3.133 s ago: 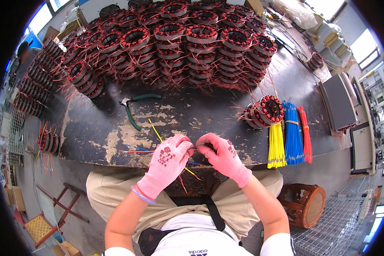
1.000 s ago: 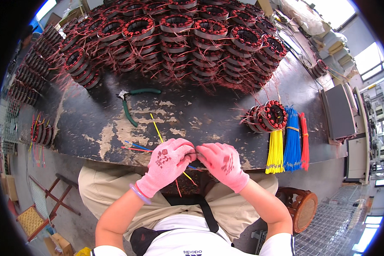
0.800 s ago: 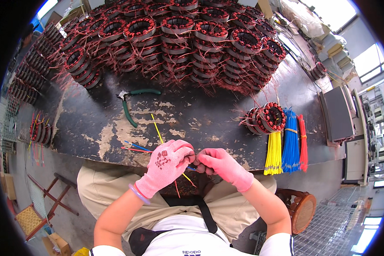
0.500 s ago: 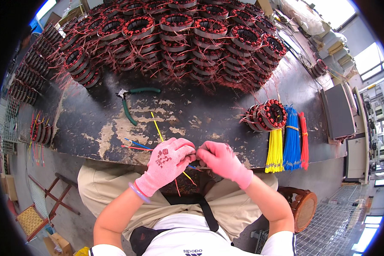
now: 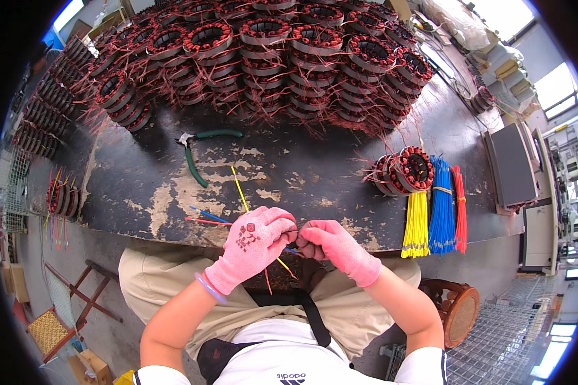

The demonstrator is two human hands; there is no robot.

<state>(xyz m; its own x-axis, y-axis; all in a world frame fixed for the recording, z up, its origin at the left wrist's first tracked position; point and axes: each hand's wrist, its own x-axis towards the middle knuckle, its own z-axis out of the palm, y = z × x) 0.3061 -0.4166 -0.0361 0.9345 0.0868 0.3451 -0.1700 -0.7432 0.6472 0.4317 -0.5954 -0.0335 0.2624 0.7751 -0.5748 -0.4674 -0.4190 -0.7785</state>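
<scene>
Holding yellow wire [image 5: 239, 187], blue wire [image 5: 207, 213] and red wire [image 5: 207, 221] in narrowly closed left hand [image 5: 258, 241], over front edge of table [image 5: 315, 173]. Pinching with right hand [image 5: 338, 250] just beside; cannot tell its contents. Showing dark print on left glove [image 5: 246, 237], lettering on white shirt [image 5: 270, 333]. Farther, finding green-handled pliers [image 5: 194, 169].

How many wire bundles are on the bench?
3, side by side on the right of the bench: yellow bundle by the small ring stack, blue bundle in the middle, red bundle furthest right. Others may be hidden.

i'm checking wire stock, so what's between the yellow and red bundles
The head view shows the blue bundle between the yellow bundle and the red bundle.
</scene>
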